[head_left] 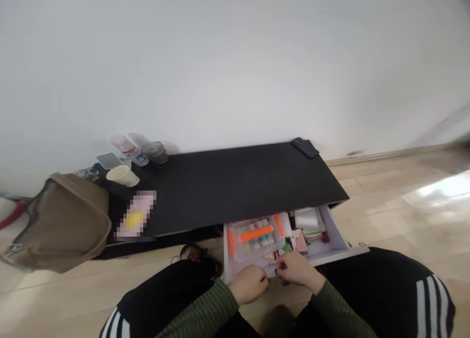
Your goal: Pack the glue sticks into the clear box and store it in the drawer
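Note:
My left hand (pixel 250 285) is closed at the front edge of a pulled-out white drawer (pixel 336 235), its fingers curled. Close beside it, my right hand (pixel 296 269) is closed too, fingertips pinched together over the drawer's front. Anything between the fingers of either hand is too small or hidden to name. Just beyond them in the drawer lies a clear plastic case (pixel 242 252) with orange clips and small bottles inside. To its right are small cards and papers (pixel 299 241), a clear packet (pixel 308 220) and a dark red item (pixel 325 237).
The drawer belongs to a low black cabinet (pixel 227 181) against the wall. On its top are a remote-like black keypad (pixel 305 147), a glass (pixel 156 153), a spray can (pixel 130 150), a paper cup (pixel 123 176), a blurred pink item (pixel 136 214) and a brown bag (pixel 68 220).

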A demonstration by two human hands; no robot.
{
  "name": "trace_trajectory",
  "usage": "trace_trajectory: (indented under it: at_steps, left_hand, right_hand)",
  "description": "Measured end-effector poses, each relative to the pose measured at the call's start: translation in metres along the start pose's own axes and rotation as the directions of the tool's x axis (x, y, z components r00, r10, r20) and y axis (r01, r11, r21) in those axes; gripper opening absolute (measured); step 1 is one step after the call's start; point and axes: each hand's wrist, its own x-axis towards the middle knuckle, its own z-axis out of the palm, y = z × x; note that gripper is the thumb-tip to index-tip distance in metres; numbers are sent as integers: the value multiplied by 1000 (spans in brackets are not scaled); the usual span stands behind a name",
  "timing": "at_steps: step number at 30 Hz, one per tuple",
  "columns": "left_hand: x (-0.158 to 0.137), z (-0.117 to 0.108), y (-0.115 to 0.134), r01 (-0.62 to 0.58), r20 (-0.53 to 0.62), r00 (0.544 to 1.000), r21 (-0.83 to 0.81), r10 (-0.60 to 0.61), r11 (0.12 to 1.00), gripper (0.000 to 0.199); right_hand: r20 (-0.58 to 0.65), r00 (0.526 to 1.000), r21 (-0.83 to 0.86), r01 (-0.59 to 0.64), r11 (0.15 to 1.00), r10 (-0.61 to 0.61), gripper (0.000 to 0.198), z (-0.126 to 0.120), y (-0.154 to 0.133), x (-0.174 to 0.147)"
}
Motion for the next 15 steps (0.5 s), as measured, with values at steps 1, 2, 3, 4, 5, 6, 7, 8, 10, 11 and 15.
trace_trajectory:
  at_steps: [1, 2, 3, 4, 5, 6, 7, 8, 10, 11, 15]
  left_hand:
    - [-1, -2, 3, 1, -13, 1000, 35, -1, 999, 31]
    - [-1, -4, 6, 14, -22, 1000, 50, -13, 999, 32]
    - [0, -6, 8, 33, -29, 999, 53, -31, 998, 33]
    - [1, -8, 10, 51, -39, 998, 51, -49, 997, 33]
    - [3, -9, 11, 70, -53, 996, 47, -67, 996, 34]
    - [5, -11, 12, 87, -71, 994, 43, -84, 995, 34]
    - [7, -13, 13, 103, -87, 991, 41, -99, 994, 34]
    - [10, -15, 13, 116, -104, 988, 42, -111, 992, 35]
    - [15, -21, 12, 132, -130, 984, 51, -125, 990, 36]
    - [18, -24, 12, 138, -143, 981, 60, -128, 989, 37]
    - [28, -37, 11, 146, -222, 968, 114, -118, 983, 40]
  right_hand:
    - [18, 1000, 29, -1, 1000, 1, 18, -2, 0, 1]
    - [40, 999, 64, 3, 998, -5, 20, -3, 0, 3]
    - [67, 998, 106, 5, 994, -12, 21, -4, 1, 5]
    - [98, 995, 149, 3, 989, -18, 23, -5, 2, 8]
    - [128, 992, 186, -3, 983, -21, 24, -6, 3, 12]
    - [153, 988, 209, -12, 978, -20, 24, -7, 4, 16]
    - [168, 986, 215, -22, 976, -15, 24, -8, 5, 20]
    - [163, 987, 201, -24, 979, -9, 24, -10, 5, 25]
    - [89, 996, 119, 8, 993, -19, 22, -13, 5, 33]
    - [31, 999, 65, 31, 997, -33, 21, -15, 5, 38]
    - [-194, 979, -102, 48, 994, -67, 21, -23, 2, 51]
